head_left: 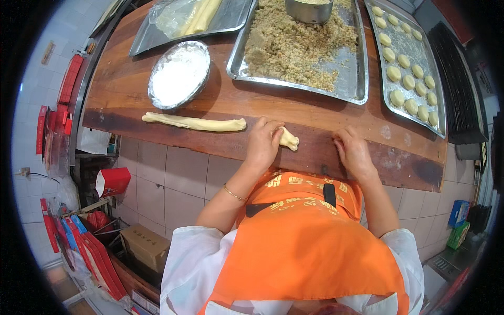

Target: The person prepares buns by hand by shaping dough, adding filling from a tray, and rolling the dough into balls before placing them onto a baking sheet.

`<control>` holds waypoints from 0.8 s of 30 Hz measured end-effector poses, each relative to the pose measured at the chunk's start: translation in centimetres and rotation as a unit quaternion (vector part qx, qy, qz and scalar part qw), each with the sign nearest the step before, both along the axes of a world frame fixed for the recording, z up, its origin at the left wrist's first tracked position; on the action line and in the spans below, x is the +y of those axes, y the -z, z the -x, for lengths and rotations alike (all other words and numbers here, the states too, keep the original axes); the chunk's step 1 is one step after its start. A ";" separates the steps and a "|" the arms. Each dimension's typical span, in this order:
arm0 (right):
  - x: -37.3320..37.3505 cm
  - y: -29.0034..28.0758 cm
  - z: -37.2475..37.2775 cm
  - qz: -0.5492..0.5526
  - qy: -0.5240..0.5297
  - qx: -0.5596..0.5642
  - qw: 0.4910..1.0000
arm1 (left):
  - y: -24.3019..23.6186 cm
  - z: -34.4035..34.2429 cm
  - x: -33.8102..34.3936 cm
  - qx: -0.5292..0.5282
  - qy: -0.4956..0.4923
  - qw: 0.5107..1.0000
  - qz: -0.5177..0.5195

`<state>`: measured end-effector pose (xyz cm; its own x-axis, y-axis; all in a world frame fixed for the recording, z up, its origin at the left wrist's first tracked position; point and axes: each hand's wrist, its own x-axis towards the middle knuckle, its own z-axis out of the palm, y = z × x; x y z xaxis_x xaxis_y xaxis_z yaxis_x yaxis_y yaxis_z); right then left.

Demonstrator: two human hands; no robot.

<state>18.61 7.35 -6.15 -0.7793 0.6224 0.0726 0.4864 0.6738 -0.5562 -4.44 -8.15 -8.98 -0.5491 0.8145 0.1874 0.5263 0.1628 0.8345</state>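
My left hand [264, 137] is curled around a short piece of dough [289, 139], gripping it by one end, with thumb and fingers on it and its lumpy free end pointing to four o'clock. That piece is on the dark strip along the near edge of the wooden table [126, 79].

At three o'clock from it, apart, is my right hand [350, 149], fingers bent and held low over the wood; I cannot tell whether anything small is pinched inside.

At nine o'clock, just beside my left hand, lies a long dough roll [194, 123]. Beyond it, at ten o'clock, stands a metal bowl [203, 79] filled with white powder [177, 73]. At eleven, a tray [152, 44] bears pale dough lengths [202, 18] in a clear plastic bag [170, 20]. Straight up at twelve sits a bigger tray [349, 65] heaped with brown, crumbly mixture [294, 50], a round metal container [310, 11] resting in it. Toward two o'clock, a third tray [407, 47] holds rows of small, pale dough rounds [409, 82].

I wear an orange apron [315, 247] and a bracelet [233, 192] on my left wrist.
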 end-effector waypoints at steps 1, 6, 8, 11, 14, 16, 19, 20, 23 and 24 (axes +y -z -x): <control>-0.3 -0.7 1.3 0.025 -0.014 0.037 0.999 | -0.1 0.1 -0.1 -0.013 -0.002 1.000 0.004; -2.6 -1.5 8.8 0.111 -0.148 0.176 0.967 | -1.3 0.1 -0.2 0.024 -0.014 0.999 0.030; -2.7 0.3 10.6 0.074 -0.201 0.157 0.964 | -1.6 0.1 -0.4 0.030 -0.017 0.998 0.052; -2.5 -0.4 10.9 0.110 -0.181 0.201 0.956 | -1.8 0.6 -0.4 0.047 -0.016 0.997 0.064; -1.3 -1.1 9.6 0.140 -0.080 0.222 0.962 | -1.7 1.6 1.1 0.098 -0.007 0.995 0.002; -0.1 -1.9 9.3 0.148 -0.011 0.268 0.952 | -2.3 1.1 3.6 0.099 0.002 0.994 -0.038; 0.3 -1.5 8.6 0.158 0.019 0.311 0.937 | -0.7 -0.1 6.7 0.114 0.098 0.988 -0.044; 0.4 -1.3 8.3 0.151 0.022 0.318 0.936 | -0.6 -0.1 6.8 0.196 0.143 0.970 -0.017; 0.4 -1.1 7.2 0.144 0.032 0.335 0.931 | -0.1 0.2 6.8 0.356 0.250 0.899 0.059; 0.4 -1.0 6.6 0.148 0.035 0.336 0.929 | 0.1 0.1 6.7 0.353 0.257 0.897 0.066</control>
<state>11.97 7.73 -5.15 -0.5769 0.7399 0.3460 -0.0020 0.4223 -0.9065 -4.53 -1.41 -9.08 0.1223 0.9669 0.2237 0.9501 -0.1792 0.2551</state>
